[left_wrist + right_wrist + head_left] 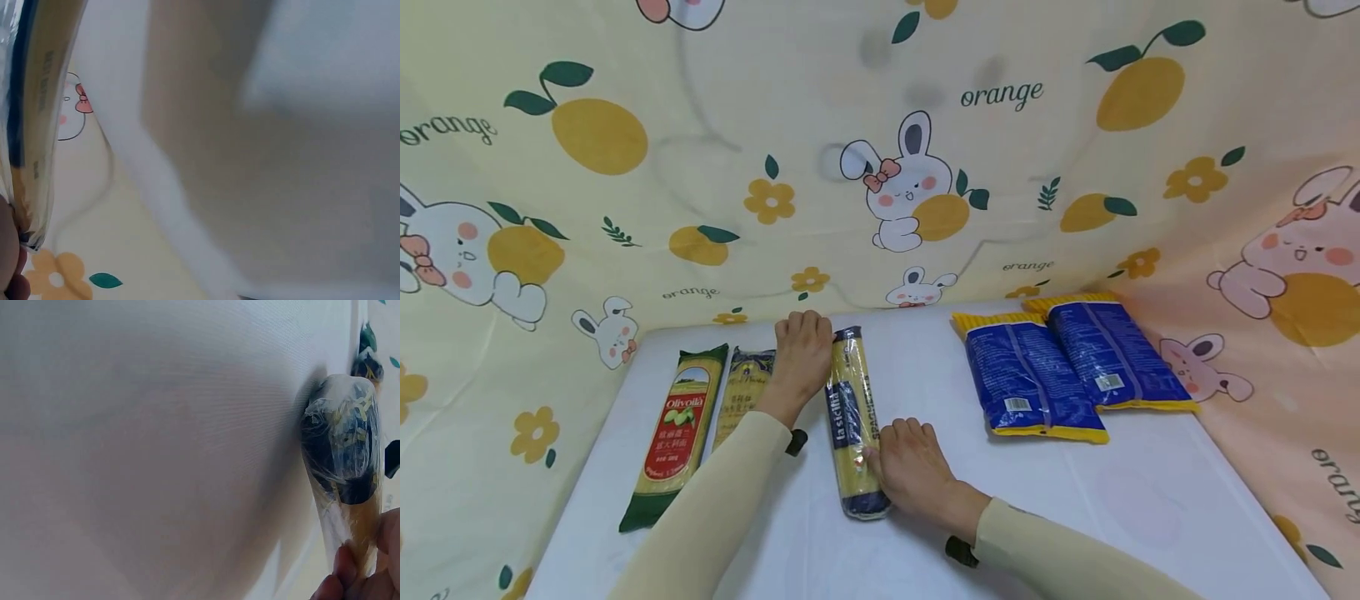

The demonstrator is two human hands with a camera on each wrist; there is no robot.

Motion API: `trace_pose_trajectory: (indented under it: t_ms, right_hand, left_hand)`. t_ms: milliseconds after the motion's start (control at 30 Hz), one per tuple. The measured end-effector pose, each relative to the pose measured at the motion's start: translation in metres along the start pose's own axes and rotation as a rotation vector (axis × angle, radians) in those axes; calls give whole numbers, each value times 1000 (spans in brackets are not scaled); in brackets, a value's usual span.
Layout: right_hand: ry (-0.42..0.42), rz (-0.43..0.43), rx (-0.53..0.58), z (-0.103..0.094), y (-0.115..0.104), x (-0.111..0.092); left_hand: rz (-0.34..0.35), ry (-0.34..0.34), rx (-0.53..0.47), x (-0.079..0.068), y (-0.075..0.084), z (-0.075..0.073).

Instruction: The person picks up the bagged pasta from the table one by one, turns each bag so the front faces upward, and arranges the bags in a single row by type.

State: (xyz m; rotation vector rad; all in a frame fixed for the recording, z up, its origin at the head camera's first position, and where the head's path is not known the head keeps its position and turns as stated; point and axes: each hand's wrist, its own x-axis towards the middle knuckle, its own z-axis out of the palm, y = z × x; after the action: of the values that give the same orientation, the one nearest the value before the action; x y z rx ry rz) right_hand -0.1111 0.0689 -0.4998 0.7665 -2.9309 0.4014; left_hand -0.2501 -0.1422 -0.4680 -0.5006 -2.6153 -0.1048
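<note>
A long clear pack of spaghetti (853, 450) with dark blue bands lies nearly lengthwise on the white table, between both hands. My left hand (803, 358) grips its far end from the left side; in the left wrist view, fingers (17, 284) show at the tip of the pack (37, 125). Near its lower end, my right hand (917, 471) holds the right edge, thumb over the top. The right wrist view shows the crinkled wrapper end (344, 437) with fingers (345, 565) and thumb pinching the pack's side.
Left of the hands lie a green-ended pasta pack with a red label (677, 425) and another yellow pasta pack (741, 396), partly behind the left arm. Two blue bags with yellow ends, one blue bag (1026, 375) overlapping the other blue bag (1112, 350), lie at the back right. A patterned cloth (820, 83) hangs behind the table.
</note>
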Motion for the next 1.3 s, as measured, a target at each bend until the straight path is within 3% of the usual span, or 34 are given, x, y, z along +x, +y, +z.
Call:
trace_pose_trajectory:
  t_ms: [233,367,467,600,833,967,1100,1167,1300]
  right_hand:
    - [6,-6,-24,3,-7,5]
    - [-33,4,-38,5,-8,8]
    - [-101,12,-36,6,-5,9]
    - [-133,19,-11,-1,8,10]
    - [87,63,-126,-27,64,16]
    - [154,120,-191,-44,107,18]
    - [160,191,-231,-56,150,16]
    - [146,232,-242,-58,169,13]
    - [71,316,-220,-61,197,7]
  left_hand:
    - [24,2,18,-1,-5,7]
    - [9,4,13,-3,-5,9]
    - [-9,14,-5,-6,-1,10]
    - [-41,-43,-12,-12,12,2]
    - [-46,-244,-25,-46,63,-18]
    - [-70,-429,-128,-69,92,-14]
    - [-156,-614,-230,-85,109,-4]
    - [-163,-641,-224,-90,112,1]
    - [-121,-625,-165,-95,106,7]
